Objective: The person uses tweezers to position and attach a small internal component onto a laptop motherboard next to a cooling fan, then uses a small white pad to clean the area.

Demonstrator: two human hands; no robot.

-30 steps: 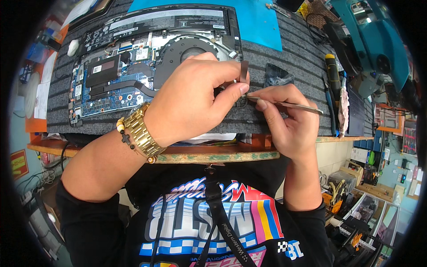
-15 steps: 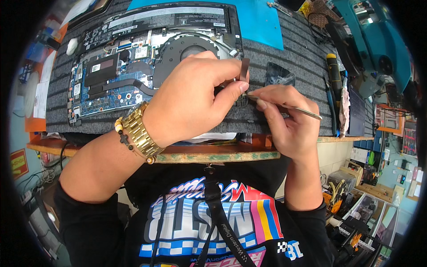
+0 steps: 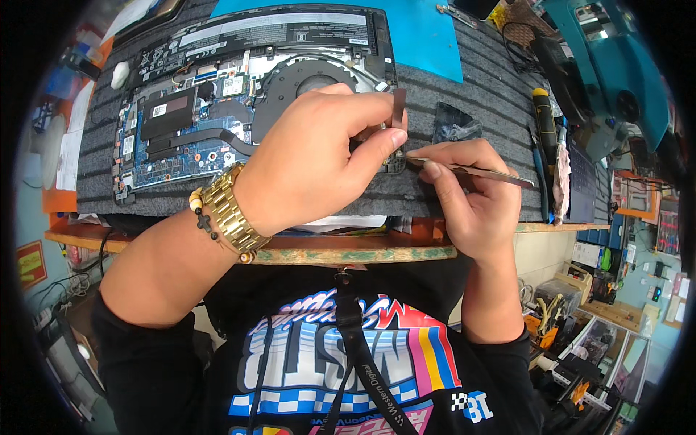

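An opened laptop lies on the mat with its insides bare: a long black battery, a round fan and a blue circuit board. My left hand reaches over its right side, thumb and index finger pinching a dark brown flat strip that stands up from the fingertips. Between the fingers of my right hand are slim metal tweezers. Their tip points at the laptop's near right corner, close to my left thumb; whether it touches anything is too small to tell.
A ribbed grey mat covers the bench. Behind the laptop lies a blue sheet, and right of it a small dark pouch. A yellow-and-black screwdriver and teal equipment stand at the right. The wooden bench edge runs nearest me.
The back end of the tweezers has swung slightly right and up as they turn in my right fingers. My left hand keeps its pinch on the strip, almost unmoved.
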